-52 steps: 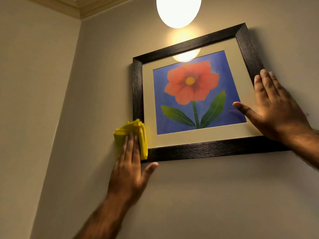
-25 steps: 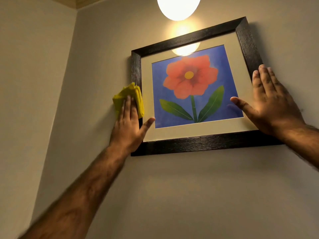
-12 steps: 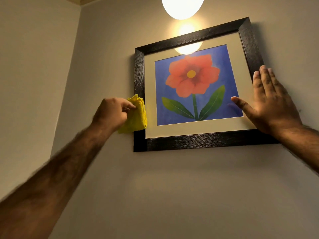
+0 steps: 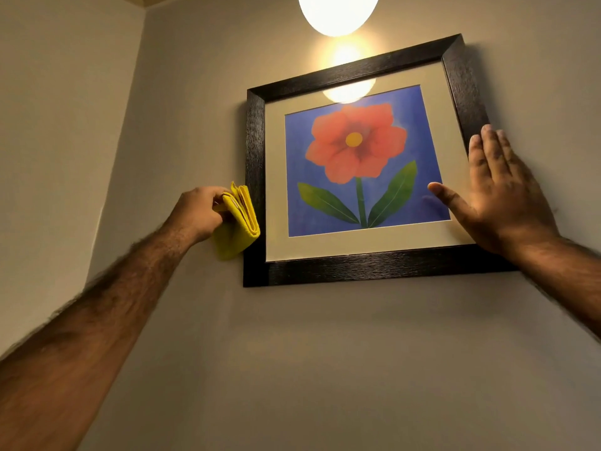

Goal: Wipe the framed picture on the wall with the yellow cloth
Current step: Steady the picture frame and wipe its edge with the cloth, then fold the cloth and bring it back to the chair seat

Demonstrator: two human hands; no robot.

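- Evidently the yellow cloth (image 4: 239, 222) is soft and light: it sits folded into a thick pad, several layers showing at its edge, so I judge it will mould to a surface and needs only a modest pinch at the fold.
- My left hand (image 4: 198, 213) is clenched around that pad, fingers (image 4: 218, 193) curled over its near side; the cloth's far edge sits just beside, possibly touching, the outer left side of the dark frame.
- Just past those fingers hangs the framed picture (image 4: 357, 164), a red flower on blue under glass, tilted slightly on the wall (image 4: 325, 369).
- I take the frame to be rigid, the glazing smooth and breakable, and the whole thing free to swing on its hanger, so bracing at a lower corner seems wise.
- My right hand (image 4: 497, 193) lies spread flat, grasping nothing: fingers up along the frame's right rail, thumb reaching onto the glass, palm near the lower right corner.
- Overhead, a lamp (image 4: 338, 11) glares, mirrored in the glass.
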